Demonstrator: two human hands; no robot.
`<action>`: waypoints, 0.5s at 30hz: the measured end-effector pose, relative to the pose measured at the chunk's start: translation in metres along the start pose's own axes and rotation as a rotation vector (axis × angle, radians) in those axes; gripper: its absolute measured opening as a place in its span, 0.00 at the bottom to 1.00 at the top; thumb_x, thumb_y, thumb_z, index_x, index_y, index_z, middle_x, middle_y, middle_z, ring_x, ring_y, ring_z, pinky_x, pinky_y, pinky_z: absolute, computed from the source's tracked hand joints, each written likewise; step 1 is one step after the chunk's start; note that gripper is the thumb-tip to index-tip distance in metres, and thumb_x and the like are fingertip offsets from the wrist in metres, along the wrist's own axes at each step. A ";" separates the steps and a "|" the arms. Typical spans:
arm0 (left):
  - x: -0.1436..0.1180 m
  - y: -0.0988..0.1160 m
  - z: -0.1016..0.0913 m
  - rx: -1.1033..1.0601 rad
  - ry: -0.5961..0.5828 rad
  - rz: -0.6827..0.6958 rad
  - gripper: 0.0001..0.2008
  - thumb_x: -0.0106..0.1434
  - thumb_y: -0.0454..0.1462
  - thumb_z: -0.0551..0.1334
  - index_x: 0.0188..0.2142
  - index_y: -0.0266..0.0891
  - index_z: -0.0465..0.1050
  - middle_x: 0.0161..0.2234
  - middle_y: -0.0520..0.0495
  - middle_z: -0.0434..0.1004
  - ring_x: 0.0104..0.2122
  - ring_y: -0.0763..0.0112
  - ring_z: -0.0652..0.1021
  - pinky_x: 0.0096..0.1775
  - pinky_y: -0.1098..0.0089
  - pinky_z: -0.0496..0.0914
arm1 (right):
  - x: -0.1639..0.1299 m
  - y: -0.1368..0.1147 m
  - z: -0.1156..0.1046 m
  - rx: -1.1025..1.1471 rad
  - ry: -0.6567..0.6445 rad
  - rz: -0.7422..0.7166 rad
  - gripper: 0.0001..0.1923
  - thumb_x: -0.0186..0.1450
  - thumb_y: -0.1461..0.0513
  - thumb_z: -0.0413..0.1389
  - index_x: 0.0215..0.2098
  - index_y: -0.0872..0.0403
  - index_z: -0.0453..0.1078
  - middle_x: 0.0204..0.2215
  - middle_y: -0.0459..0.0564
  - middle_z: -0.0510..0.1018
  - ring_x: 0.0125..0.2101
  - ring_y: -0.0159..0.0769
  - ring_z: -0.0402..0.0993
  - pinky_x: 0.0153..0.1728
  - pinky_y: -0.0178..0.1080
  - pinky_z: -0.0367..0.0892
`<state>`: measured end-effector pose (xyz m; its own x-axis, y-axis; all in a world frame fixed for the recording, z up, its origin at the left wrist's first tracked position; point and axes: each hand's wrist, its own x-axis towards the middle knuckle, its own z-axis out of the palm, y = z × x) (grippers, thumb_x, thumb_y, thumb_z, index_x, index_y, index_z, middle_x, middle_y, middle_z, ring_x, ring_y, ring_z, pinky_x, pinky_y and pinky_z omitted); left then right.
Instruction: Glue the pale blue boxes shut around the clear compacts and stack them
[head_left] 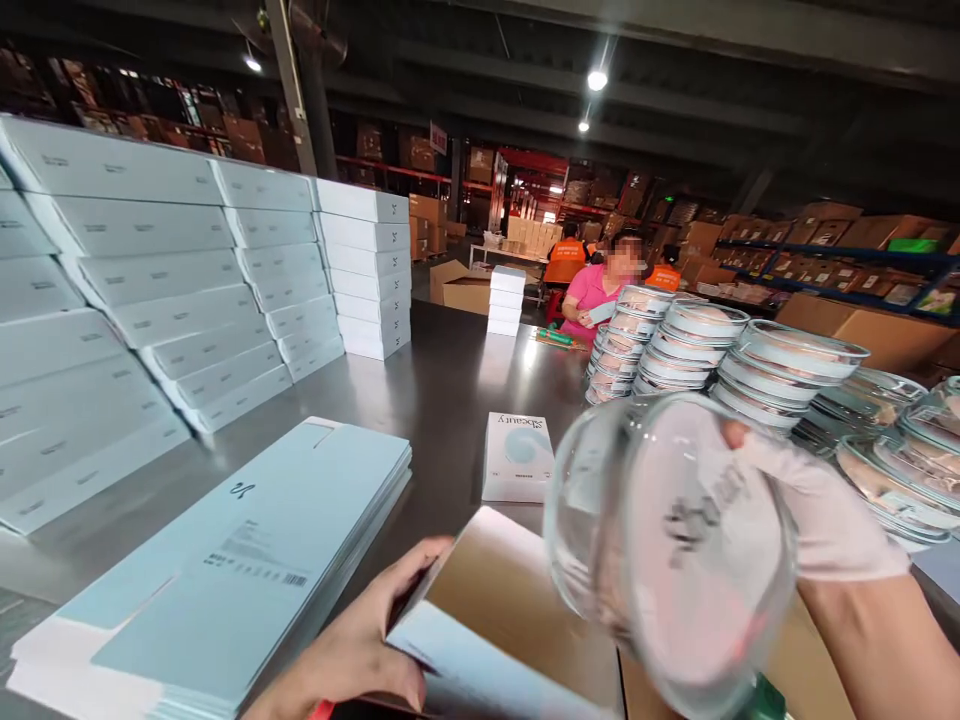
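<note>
left of the open box (510, 595): left hand (375, 630) blocks the approach, flat cartons (300, 530) stacked further out. right of it: clear container (705, 560) in the right hand (825, 500) screens part of the mouth. beyond it: small white box (517, 460) stands in the way. beyond it to the left: bare table (446, 375) offers passage. beyond it to the right: stacked containers (694, 345) close the route.

Upper to lower left: stacked boxes (172, 250) on table (442, 390). Lower left, before them: pile of flat cartons (300, 500). Lower centre: open box (487, 610) in left hand (367, 640); container (705, 570) in right hand (825, 510), to its right. Small carton (519, 465) behind open box. Right: container stacks (694, 345). Person (600, 290) beyond, right of upper centre.
</note>
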<state>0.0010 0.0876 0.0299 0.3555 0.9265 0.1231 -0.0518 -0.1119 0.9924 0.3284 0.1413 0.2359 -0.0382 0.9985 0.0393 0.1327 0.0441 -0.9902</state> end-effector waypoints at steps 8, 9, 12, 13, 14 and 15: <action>-0.016 -0.002 -0.001 0.127 0.067 -0.068 0.39 0.57 0.56 0.70 0.63 0.45 0.68 0.59 0.42 0.75 0.59 0.46 0.74 0.61 0.56 0.67 | -0.031 -0.028 0.058 -0.461 -0.605 -0.323 0.09 0.69 0.55 0.61 0.39 0.48 0.83 0.36 0.46 0.82 0.36 0.34 0.78 0.35 0.31 0.73; -0.020 -0.005 -0.005 0.152 0.042 -0.069 0.42 0.53 0.57 0.73 0.63 0.45 0.68 0.62 0.41 0.73 0.61 0.43 0.71 0.63 0.54 0.64 | -0.031 -0.028 0.059 -0.461 -0.605 -0.334 0.09 0.69 0.55 0.61 0.38 0.47 0.83 0.35 0.45 0.82 0.34 0.33 0.78 0.34 0.30 0.73; -0.024 -0.015 -0.017 0.189 0.004 -0.055 0.55 0.35 0.61 0.79 0.61 0.41 0.72 0.64 0.34 0.70 0.64 0.30 0.65 0.67 0.43 0.56 | -0.027 -0.027 0.065 -0.489 -0.478 -0.381 0.14 0.67 0.53 0.62 0.27 0.49 0.80 0.24 0.45 0.77 0.24 0.32 0.72 0.23 0.31 0.69; -0.023 -0.018 -0.019 0.186 0.012 -0.045 0.58 0.32 0.62 0.79 0.61 0.40 0.72 0.64 0.33 0.69 0.64 0.29 0.65 0.67 0.41 0.55 | -0.027 -0.027 0.069 -0.539 -0.453 -0.433 0.13 0.67 0.53 0.61 0.27 0.48 0.79 0.25 0.45 0.78 0.24 0.33 0.73 0.23 0.31 0.70; -0.020 -0.019 -0.019 0.180 0.018 -0.030 0.60 0.32 0.65 0.77 0.61 0.40 0.71 0.64 0.33 0.70 0.64 0.31 0.66 0.67 0.42 0.55 | -0.029 -0.025 0.075 -0.614 -0.445 -0.504 0.11 0.68 0.55 0.60 0.28 0.47 0.80 0.27 0.46 0.80 0.26 0.34 0.75 0.25 0.32 0.72; -0.018 -0.020 -0.017 0.169 0.018 -0.010 0.60 0.34 0.67 0.76 0.62 0.40 0.70 0.63 0.34 0.71 0.63 0.34 0.68 0.67 0.44 0.56 | -0.033 -0.022 0.081 -0.703 -0.451 -0.589 0.08 0.68 0.57 0.60 0.33 0.46 0.82 0.33 0.46 0.82 0.31 0.37 0.79 0.30 0.34 0.76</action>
<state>-0.0197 0.0794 0.0073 0.3379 0.9342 0.1143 0.1096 -0.1597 0.9811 0.2465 0.1049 0.2457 -0.6351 0.7133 0.2963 0.5185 0.6781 -0.5210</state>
